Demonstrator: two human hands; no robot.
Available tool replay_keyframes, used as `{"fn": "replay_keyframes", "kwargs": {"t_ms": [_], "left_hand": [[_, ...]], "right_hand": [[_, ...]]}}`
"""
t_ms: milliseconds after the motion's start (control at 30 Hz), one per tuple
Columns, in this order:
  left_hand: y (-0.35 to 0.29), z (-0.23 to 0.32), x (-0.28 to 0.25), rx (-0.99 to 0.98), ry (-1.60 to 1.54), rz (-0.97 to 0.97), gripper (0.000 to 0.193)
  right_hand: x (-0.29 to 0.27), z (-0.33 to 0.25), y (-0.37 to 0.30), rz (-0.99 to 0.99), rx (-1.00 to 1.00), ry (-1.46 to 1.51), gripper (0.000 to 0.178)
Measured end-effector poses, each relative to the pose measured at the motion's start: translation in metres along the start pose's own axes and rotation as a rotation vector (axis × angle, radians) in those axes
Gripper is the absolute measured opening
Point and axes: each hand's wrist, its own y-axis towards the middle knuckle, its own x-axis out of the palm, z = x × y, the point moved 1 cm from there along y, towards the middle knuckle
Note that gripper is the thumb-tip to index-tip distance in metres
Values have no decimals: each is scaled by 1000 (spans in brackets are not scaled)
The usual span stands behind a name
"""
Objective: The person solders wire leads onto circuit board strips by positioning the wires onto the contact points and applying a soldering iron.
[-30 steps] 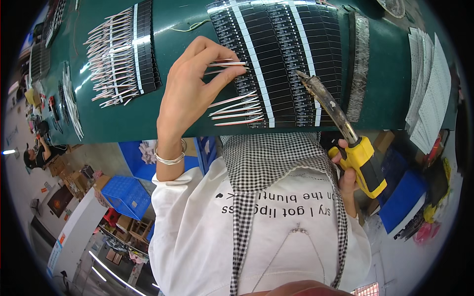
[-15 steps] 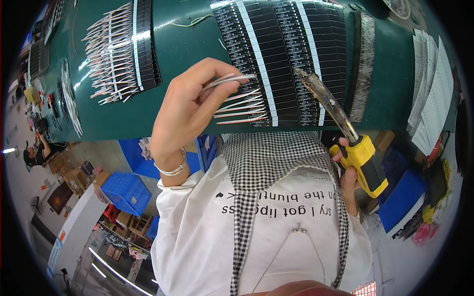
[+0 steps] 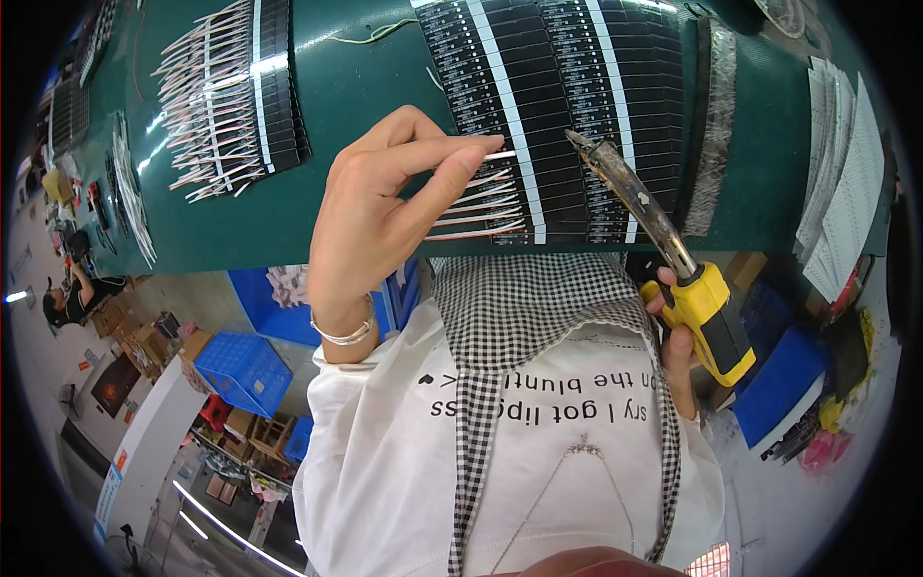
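Between thumb and index finger, my left hand [image 3: 380, 207] pinches a white wire [image 3: 501, 155], its end over the edge of a black circuit board panel [image 3: 481, 82]. Below those fingers, several soldered wires [image 3: 486, 207], white and reddish, run out from the panel's near boards. My right hand [image 3: 679, 348] is closed around the yellow and black handle of a soldering iron [image 3: 642, 197]. Its dark, worn tip points up and left, above a second black panel [image 3: 596, 106] with a white stripe. Whether the tip touches anything cannot be told.
At the far left of the green table [image 3: 356, 87] lies a finished-looking panel with many wires [image 3: 207, 106]. A loose wire bundle [image 3: 133, 188] is left of it. To the right are a grey metal bar [image 3: 711, 125] and white perforated sheets [image 3: 836, 163]. Blue crates [image 3: 245, 370] stand below.
My left hand has moved slightly right and turned, bringing the white wire's end nearer the panel's white stripe. The soldering iron in my right hand has barely shifted.
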Motion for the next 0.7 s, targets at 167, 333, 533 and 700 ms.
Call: {"fn": "replay_keyframes", "kwargs": {"t_ms": [167,333,533,700], "left_hand": [[-3,-7,15,-26,-97,108,20],[-2,-8,24,-70,-110,231,9],[-3,-10,27,-187,-130,187,14],[-2,-6,29,-263,-214,134,15]], "right_hand": [[-1,-1,0,-7,-1,-18,44],[-1,2,-1,-29,26,1,48],[-4,5,-5,-3,-6,40,59],[-7,-5,11,-146,-71,135,52]]}}
